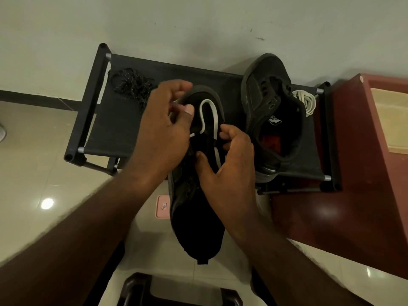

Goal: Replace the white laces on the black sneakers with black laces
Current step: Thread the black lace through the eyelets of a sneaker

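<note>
left hand (163,129) pinching lace (214,117) | right hand (229,171) gripping sneaker (196,217) | second sneaker (260,93) lying right of right hand | black laces (130,85) lying beyond left hand

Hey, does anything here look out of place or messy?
Nothing damaged. The black laces lie in a loose tangle at one end of the rack, and a white lace is bunched beside the unlaced sneaker at the other end.

Blurred, unreadable logo (275,120) on sneaker (260,85) insole
</note>
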`<action>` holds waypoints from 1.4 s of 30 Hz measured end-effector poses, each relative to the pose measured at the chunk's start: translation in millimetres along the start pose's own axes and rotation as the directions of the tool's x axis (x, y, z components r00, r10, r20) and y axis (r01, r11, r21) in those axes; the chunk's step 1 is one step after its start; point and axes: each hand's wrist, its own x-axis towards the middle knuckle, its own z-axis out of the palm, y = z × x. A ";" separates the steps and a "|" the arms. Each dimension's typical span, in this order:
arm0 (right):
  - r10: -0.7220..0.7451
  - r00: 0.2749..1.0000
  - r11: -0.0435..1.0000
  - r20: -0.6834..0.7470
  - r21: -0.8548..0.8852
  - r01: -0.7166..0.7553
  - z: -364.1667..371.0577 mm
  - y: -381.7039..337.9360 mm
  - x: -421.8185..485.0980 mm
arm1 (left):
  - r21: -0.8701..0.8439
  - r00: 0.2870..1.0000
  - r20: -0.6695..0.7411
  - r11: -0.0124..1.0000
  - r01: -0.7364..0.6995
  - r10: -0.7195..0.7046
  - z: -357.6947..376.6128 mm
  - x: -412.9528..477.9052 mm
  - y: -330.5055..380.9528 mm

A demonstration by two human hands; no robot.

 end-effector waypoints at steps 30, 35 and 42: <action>-0.003 1.000 1.000 -0.005 0.019 0.003 4.1 4.2 -0.8 | 0.231 0.992 -0.042 0.967 -0.109 0.122 -10.4 6.7 -11.3; -0.013 1.000 0.999 0.009 0.034 0.013 3.3 3.8 -0.4 | 0.357 0.909 0.304 0.851 -0.385 0.284 -2.0 -3.3 -11.9; -0.018 1.000 1.000 0.016 0.013 0.017 4.1 5.9 1.0 | 0.487 0.910 0.349 0.786 -0.382 0.226 6.3 -4.0 -21.0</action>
